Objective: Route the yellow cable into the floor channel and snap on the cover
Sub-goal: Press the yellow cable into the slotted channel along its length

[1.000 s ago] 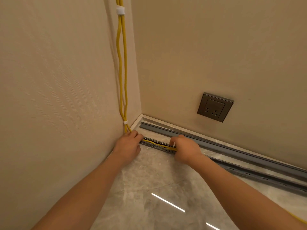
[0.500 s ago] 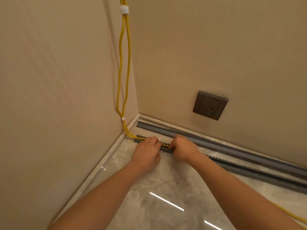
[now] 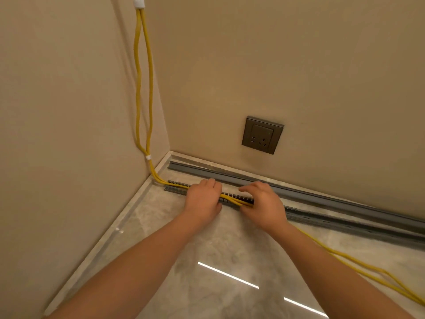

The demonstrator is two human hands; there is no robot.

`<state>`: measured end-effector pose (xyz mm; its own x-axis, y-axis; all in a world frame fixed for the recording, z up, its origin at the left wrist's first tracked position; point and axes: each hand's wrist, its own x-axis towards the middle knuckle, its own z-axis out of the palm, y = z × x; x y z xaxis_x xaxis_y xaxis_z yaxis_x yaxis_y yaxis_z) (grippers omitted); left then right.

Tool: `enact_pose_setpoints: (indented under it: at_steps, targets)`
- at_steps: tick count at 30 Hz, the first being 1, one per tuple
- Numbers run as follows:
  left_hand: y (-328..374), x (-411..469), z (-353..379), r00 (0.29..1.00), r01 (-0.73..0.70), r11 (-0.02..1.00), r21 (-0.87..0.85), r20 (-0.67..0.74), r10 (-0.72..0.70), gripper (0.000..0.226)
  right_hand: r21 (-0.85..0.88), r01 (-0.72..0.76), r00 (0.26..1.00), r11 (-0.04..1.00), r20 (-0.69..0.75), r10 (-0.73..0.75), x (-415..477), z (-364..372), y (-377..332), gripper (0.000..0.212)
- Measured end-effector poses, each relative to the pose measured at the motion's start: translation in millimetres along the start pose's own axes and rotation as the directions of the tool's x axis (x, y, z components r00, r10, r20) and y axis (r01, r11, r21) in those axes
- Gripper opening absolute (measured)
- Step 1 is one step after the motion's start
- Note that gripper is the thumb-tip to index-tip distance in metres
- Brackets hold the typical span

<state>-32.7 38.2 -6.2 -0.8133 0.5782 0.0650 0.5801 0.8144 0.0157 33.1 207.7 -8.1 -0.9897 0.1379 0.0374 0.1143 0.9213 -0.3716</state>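
Marble floor [image 3: 207,261] in a beige corner, where we work the yellow cable [image 3: 150,88] into the floor channel [image 3: 345,223].
Our left hand [image 3: 203,199] curls over the cable in the channel. Just beside it, our right hand [image 3: 262,203] pinches the cable, and slack trails right. The grey cover [image 3: 299,192] lies along the wall.

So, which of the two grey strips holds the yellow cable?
The slotted channel, the nearer strip; the smooth cover behind it holds nothing.
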Motion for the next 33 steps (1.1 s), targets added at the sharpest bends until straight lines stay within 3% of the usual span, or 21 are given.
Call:
enact_pose_setpoints:
  at_steps: [6, 12, 21, 26, 33]
  targets:
    - [36, 3, 1, 0.993, -0.117, 0.99, -0.078, -0.017, 0.116, 0.031, -0.136, -0.083, 0.996, 0.987, -0.029, 0.08, -28, -6, 21, 0.033]
    - [37, 0, 6, 0.997, -0.077, 0.984, -0.163, -0.02, 0.074, 0.028, -0.242, -0.106, 0.994, 0.964, -0.001, 0.109, -39, -3, 22, 0.021]
    - [36, 4, 7, 1.0, -0.011, 0.963, -0.268, -0.029, 0.003, 0.021, 0.067, -0.325, 0.933, 0.943, 0.184, 0.309, -22, -22, 21, 0.027]
    - [41, 8, 8, 0.998, 0.044, 0.956, -0.29, -0.028, -0.055, 0.018, 0.171, -0.361, 0.927, 0.917, 0.171, 0.333, -2, -35, 28, 0.006]
    - [53, 7, 18, 0.998, -0.068, 0.988, -0.141, 0.005, 0.07, 0.033, -0.02, -0.311, 0.943, 0.95, 0.12, 0.311, 6, -24, 28, 0.012]
